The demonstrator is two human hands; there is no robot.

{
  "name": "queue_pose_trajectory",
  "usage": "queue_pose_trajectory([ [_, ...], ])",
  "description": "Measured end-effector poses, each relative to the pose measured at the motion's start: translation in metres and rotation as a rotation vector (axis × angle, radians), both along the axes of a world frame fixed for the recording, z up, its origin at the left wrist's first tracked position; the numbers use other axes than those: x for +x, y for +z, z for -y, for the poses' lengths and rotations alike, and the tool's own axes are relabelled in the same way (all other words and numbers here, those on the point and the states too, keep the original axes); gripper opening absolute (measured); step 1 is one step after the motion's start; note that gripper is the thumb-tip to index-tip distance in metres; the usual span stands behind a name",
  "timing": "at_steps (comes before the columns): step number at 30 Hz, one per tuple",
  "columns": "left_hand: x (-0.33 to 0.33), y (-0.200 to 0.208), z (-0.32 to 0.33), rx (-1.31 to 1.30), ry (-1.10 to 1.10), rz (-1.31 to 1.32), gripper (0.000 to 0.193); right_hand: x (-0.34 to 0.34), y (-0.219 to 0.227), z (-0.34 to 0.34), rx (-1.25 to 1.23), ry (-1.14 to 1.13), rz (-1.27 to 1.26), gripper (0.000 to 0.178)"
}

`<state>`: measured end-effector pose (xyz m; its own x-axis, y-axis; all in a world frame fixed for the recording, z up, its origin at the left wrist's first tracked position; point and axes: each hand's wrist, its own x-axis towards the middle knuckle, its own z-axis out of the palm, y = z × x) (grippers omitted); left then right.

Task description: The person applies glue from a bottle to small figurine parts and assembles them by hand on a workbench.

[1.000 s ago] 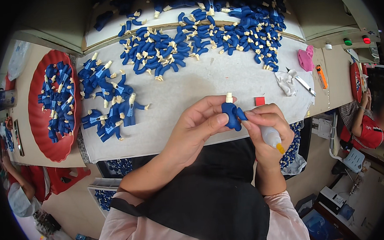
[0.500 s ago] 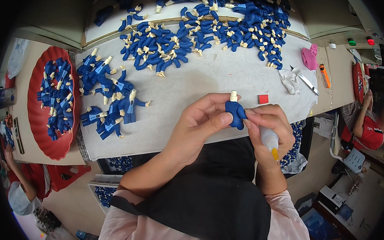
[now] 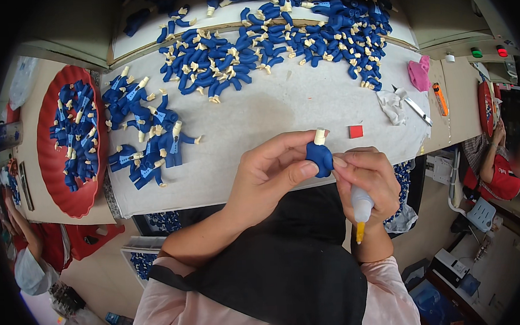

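My left hand (image 3: pixel 261 177) grips a blue figurine body (image 3: pixel 319 160) with a cream neck, held upright just above the table's front edge. My right hand (image 3: pixel 371 168) is closed around a small white squeeze bottle (image 3: pixel 362 203), whose yellow tip points down toward the wrist. The right thumb and fingertips meet the figurine's right side; whether they also pinch a small part there is hidden. Beyond the hands lies a small red square block (image 3: pixel 356 131). Several blue figurines (image 3: pixel 174 144) with cream necks and hands lie on the table at the left.
Loose blue arms with cream hands (image 3: pixel 231 61) are heaped along the table's far side. A red scalloped basin (image 3: pixel 46 150) of figurines stands at the left. To the right lie crumpled tissue (image 3: pixel 392 107), a knife (image 3: pixel 416 112), a pink cloth (image 3: pixel 419 73) and an orange cutter (image 3: pixel 440 99). Co-workers sit on both sides.
The figurine has turned in my left hand, and the blue part that jutted toward my right fingers no longer shows. The bottle has swung, its yellow tip now lower and further left.
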<state>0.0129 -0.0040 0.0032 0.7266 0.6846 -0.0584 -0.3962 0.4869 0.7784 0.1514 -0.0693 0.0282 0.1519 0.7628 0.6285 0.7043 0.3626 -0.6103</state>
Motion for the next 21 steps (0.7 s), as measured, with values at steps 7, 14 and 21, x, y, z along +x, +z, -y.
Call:
queue_pose_trajectory([
  [7,0.0003,-0.0051,0.0040,0.074,0.048,-0.023,0.036,0.0011,0.0016,-0.0021,0.018,0.020,0.090,0.022],
  [14,-0.0016,-0.0077,0.0021,0.113,-0.018,-0.090,0.036,0.0021,0.0035,-0.0015,0.024,0.030,0.167,0.023],
  [21,-0.0015,-0.0102,0.0040,0.099,0.014,-0.079,0.038,-0.0010,0.0058,-0.0024,-0.026,0.013,0.227,0.017],
])
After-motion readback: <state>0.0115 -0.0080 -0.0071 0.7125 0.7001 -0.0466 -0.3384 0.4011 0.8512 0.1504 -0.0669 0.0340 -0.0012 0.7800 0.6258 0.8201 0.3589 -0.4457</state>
